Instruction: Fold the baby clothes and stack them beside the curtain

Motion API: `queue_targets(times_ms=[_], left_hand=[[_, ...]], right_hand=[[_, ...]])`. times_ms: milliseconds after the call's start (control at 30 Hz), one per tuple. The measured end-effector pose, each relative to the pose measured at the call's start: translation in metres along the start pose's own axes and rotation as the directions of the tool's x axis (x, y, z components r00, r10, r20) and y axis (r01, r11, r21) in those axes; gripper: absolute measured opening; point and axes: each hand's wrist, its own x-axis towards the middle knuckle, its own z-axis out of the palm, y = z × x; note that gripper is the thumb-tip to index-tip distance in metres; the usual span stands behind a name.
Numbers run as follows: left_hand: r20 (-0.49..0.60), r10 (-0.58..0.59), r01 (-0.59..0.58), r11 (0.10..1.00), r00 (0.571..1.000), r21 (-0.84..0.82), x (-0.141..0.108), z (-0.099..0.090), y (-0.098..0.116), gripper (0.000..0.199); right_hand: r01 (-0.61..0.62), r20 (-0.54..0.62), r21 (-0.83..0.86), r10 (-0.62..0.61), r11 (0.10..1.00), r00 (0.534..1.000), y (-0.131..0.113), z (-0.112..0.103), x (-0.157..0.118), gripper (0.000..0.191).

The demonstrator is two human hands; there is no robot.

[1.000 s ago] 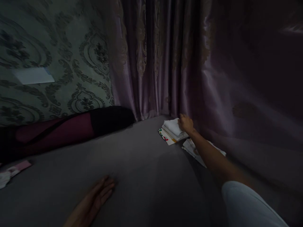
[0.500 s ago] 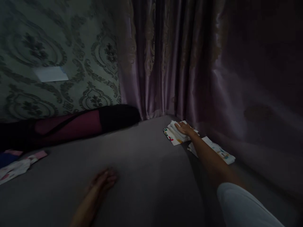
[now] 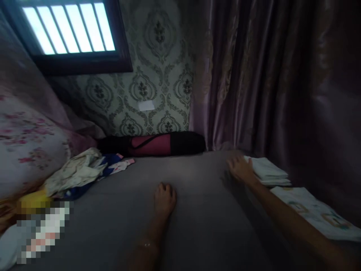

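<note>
The folded white cloths (image 3: 267, 172) lie right of the long bag (image 3: 150, 145), the half-open, blurred right hand (image 3: 239, 168) just beside them, nothing visibly held. The left hand (image 3: 165, 199), before the bag, curls palm-down, its grip hidden; crumpled clothes (image 3: 81, 169) lie by the bag's left end.

One bag (image 3: 151, 145), one left hand (image 3: 165, 199), one right hand (image 3: 241, 168), two folded piles of cloth (image 3: 267, 170) (image 3: 313, 210).
Two hands are in front of the bag, one of them past its right end; both piles lie farther right of it; one heap of clothes (image 3: 77, 169) is by its left end; one window (image 3: 128, 62) with six bright panes (image 3: 73, 28) and one white card (image 3: 146, 105) are above it.
</note>
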Motion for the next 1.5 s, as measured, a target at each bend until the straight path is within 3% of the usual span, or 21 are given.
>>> queue_targets(times_ms=[100, 233, 333, 433, 600, 733, 1067, 1500], left_hand=[[0.05, -0.006, -0.003, 0.983, 0.999, 0.181, -0.003, -0.008, 0.006, 0.039], [0.225, 0.071, -0.11, 0.98, 0.972, 0.168, -0.003, -0.022, 0.0, 0.036], [0.298, 0.119, -0.161, 0.98, 0.947, 0.12, -0.012, -0.038, -0.016, 0.034], [0.293, 0.097, -0.138, 0.983, 0.951, 0.122, -0.035, -0.055, -0.038, 0.037], [0.188, -0.045, -0.001, 0.971, 0.981, 0.239, -0.079, -0.072, -0.074, 0.049], [0.136, -0.068, 0.03, 0.964, 0.988, 0.263, -0.095, -0.073, -0.092, 0.06], [0.09, -0.03, -0.001, 0.949, 0.995, 0.316, -0.1, -0.065, -0.094, 0.059], [0.151, -0.036, -0.014, 0.95, 0.988, 0.313, -0.095, -0.061, -0.099, 0.063]], right_hand=[[0.108, 0.146, 0.189, -0.136, 0.976, 0.98, -0.076, 0.004, -0.046, 0.055], [0.184, 0.271, 0.371, -0.296, 0.91, 0.916, -0.155, 0.005, -0.105, 0.061], [0.199, 0.288, 0.413, -0.335, 0.889, 0.897, -0.191, -0.005, -0.135, 0.064], [0.203, 0.308, 0.421, -0.35, 0.884, 0.885, -0.211, -0.015, -0.156, 0.065], [0.198, 0.326, 0.366, -0.324, 0.909, 0.888, -0.224, -0.013, -0.178, 0.068], [0.206, 0.323, 0.325, -0.313, 0.923, 0.893, -0.227, -0.008, -0.182, 0.067], [0.214, 0.296, 0.3, -0.304, 0.93, 0.906, -0.228, -0.003, -0.179, 0.066], [0.252, 0.306, 0.208, -0.308, 0.945, 0.901, -0.232, 0.009, -0.174, 0.064]])
